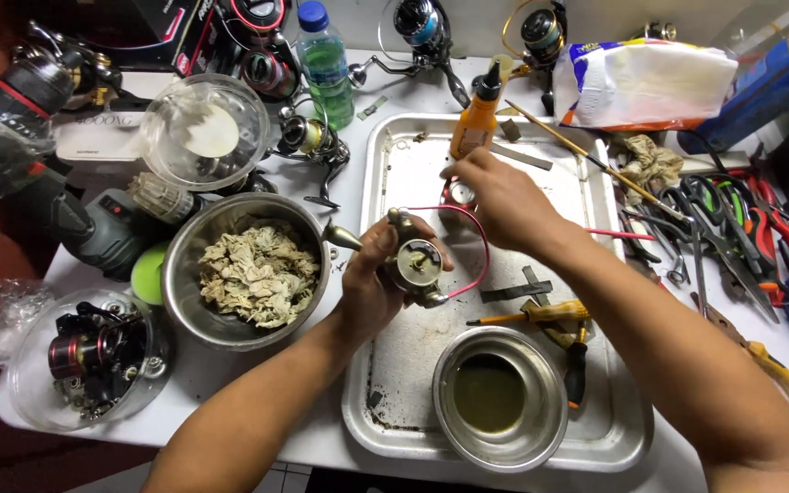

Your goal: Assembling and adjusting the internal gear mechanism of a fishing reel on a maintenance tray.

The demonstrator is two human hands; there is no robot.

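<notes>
My left hand (pixel 372 283) grips a fishing reel body (pixel 415 263), open side up with a gear showing, held over the left part of a metal tray (pixel 595 429). A red wire bail (pixel 478 246) loops off the reel. My right hand (pixel 495 196) reaches to the tray's far part, with its fingers closed around a small red and silver reel part (pixel 457 194). An orange squeeze bottle (pixel 477 119) stands just behind that hand.
A steel bowl of dirty rags (pixel 257 269) sits left of the tray; a small steel cup with dark liquid (pixel 497 394) stands in its near part. Screwdrivers (pixel 550 315) lie in the tray. Pliers and scissors (pixel 732 219) crowd the right; reels, a water bottle (pixel 326 64) and plastic bowls the left.
</notes>
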